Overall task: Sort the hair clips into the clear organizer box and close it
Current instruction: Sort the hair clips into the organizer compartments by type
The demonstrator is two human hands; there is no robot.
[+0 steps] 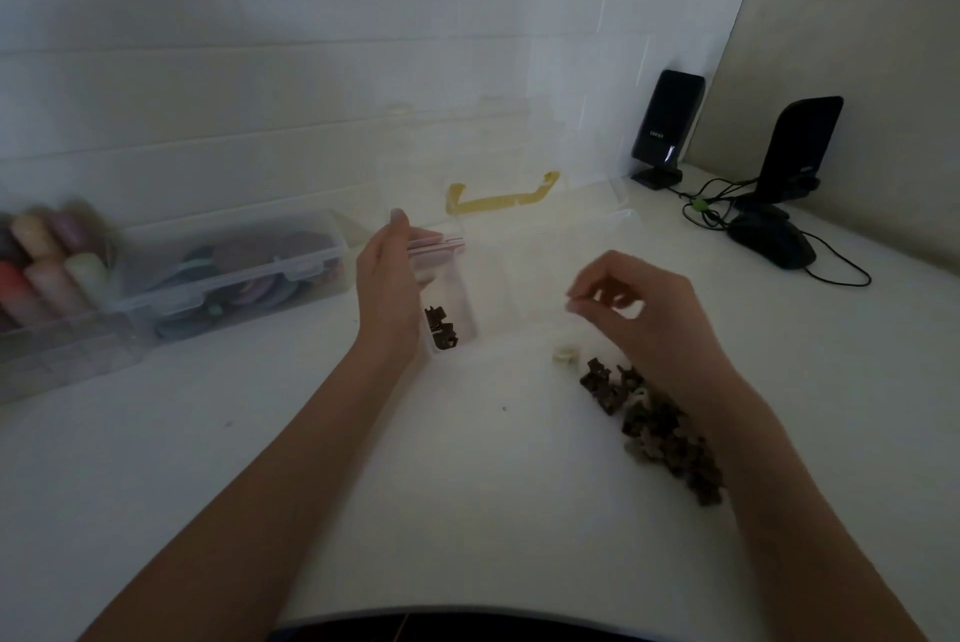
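At the bottom edge a dark strip of the person's clothing is cut off by the frame. Above it, two bare forearms reach up over a white table (156, 485).

Lower right of centre lies one loose pile of dark brown hair clips (660, 426) — too tangled and dim to count, with a few pale clips mixed in and one cream clip (565, 355) just off its upper left end. The right forearm covers part of the pile. The right hand (644, 309) hovers above the pile's upper end, fingers curled and thumb meeting fingertip; whether it pinches anything cannot be told.

Left of centre, the left hand (389, 288) stands edge-on, fingers straight, pressed flat against a small clear zip bag (447, 288) with a red seal line; about three dark clips sit at the bag's bottom.

Behind both hands, in mid-frame, is the clear organizer box (519, 246) with a yellow handle (501, 197). Its walls nearly vanish against the white, so its compartments and lid are hard to make out.

At far left, one latched clear box (234, 272) holds blurred round things, beside a smeared set of pastel rolls (47, 262). In the upper right corner stand two black speakers (667, 122) and a black mouse (774, 241) — cables trail between them.
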